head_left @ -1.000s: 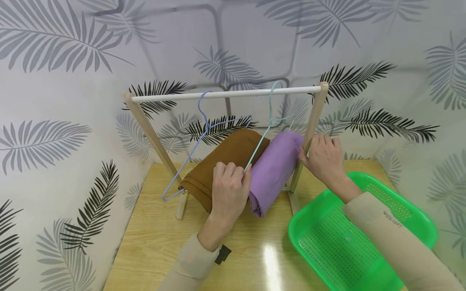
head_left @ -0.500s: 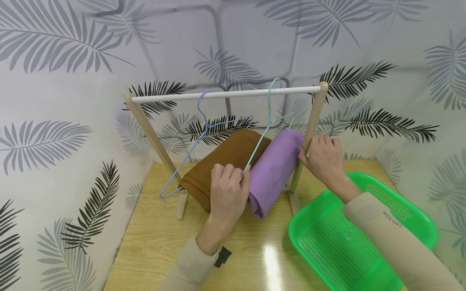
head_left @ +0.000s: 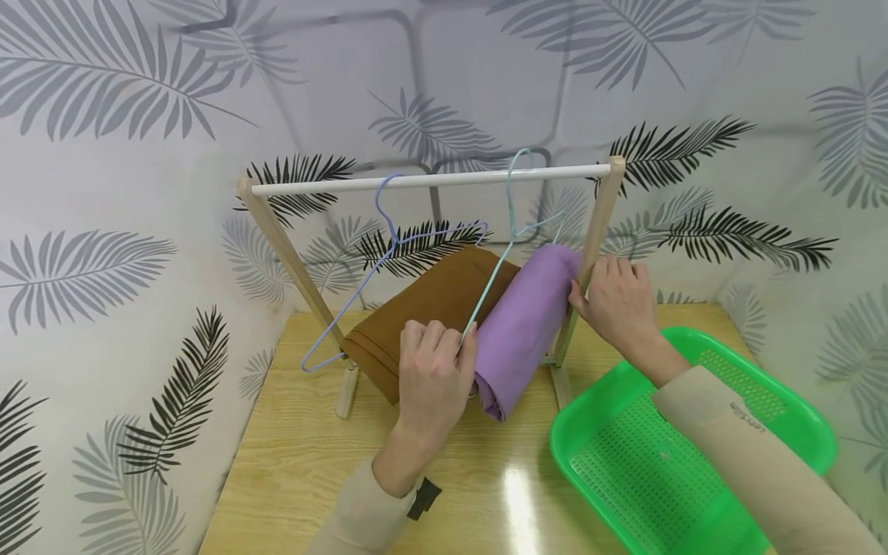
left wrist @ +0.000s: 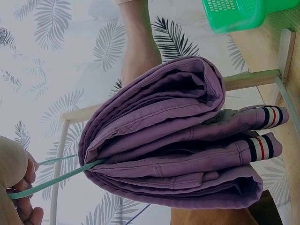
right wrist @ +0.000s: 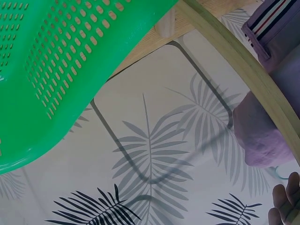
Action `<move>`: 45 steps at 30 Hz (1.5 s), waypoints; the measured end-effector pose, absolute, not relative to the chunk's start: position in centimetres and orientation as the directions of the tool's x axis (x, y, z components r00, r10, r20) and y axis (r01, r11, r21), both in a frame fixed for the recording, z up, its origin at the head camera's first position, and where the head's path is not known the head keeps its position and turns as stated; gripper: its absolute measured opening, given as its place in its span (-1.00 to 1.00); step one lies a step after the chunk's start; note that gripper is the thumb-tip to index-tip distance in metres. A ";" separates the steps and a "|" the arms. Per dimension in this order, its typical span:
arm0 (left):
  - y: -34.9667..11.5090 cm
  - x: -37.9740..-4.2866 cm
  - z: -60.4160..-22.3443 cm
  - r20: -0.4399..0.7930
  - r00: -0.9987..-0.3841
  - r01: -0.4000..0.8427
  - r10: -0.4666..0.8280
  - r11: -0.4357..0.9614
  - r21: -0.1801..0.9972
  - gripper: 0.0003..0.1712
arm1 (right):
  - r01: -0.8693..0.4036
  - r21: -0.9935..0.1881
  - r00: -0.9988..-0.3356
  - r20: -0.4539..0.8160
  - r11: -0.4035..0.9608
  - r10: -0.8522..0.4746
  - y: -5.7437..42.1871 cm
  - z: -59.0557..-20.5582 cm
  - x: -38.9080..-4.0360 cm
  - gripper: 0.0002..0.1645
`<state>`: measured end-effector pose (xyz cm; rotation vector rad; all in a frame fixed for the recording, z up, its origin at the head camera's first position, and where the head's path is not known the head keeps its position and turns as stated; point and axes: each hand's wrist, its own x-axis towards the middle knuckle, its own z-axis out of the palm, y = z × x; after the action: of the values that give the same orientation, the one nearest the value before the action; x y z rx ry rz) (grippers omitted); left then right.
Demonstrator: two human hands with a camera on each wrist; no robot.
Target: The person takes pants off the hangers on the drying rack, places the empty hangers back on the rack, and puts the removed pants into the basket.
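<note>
My left hand (head_left: 435, 385) grips the lower end of a light-green hanger (head_left: 491, 289), its fingers curled round the wire. That hanger's hook arches over the white rail. A folded purple garment (head_left: 520, 331) hangs across it; in the left wrist view striped cuffs (left wrist: 265, 147) show at its hanging ends. My right hand (head_left: 617, 304) holds the right wooden post (head_left: 600, 220) of the clothes rack (head_left: 430, 179), thumb on the near side. To the left, a brown folded garment (head_left: 437, 301) hangs on a blue-violet hanger (head_left: 357, 289), partly behind my left hand.
A green perforated plastic basket (head_left: 652, 462) stands on the wood-grain table (head_left: 305, 478) at the right, under my right forearm. The rack's wooden feet (head_left: 347, 391) rest on the table. Leaf-patterned wall covering (head_left: 139, 193) rises close behind the rack.
My left hand has edged down and slightly left, tilting the light-green hanger, whose hook shifts left on the rail. The blue-violet hanger has turned slightly. My right hand stays put.
</note>
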<state>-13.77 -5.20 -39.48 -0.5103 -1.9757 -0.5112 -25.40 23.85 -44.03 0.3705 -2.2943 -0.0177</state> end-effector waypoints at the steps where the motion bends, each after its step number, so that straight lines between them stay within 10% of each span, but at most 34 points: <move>1: -5.2 -13.7 -39.5 0.898 -0.419 0.553 0.134 0.822 0.135 -0.54 | -0.259 0.130 -0.643 0.716 0.957 -0.271 23.8 -44.0 -25.4 -0.48; 26: -5.5 -12.7 -40.2 0.914 -0.381 0.580 0.140 0.806 0.119 -0.45 | -0.249 0.160 -0.615 0.736 0.955 -0.283 23.9 -44.1 -25.4 -0.51; 45: -5.9 -11.8 -42.3 0.922 -0.360 0.610 0.140 0.783 0.119 -0.44 | -0.276 -0.010 -0.714 0.671 0.961 -0.198 23.9 -43.9 -23.6 -0.53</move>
<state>-11.81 -5.92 -42.29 -0.5693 -1.9048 -0.5497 -23.63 23.88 -43.88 0.3312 -2.3875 0.1409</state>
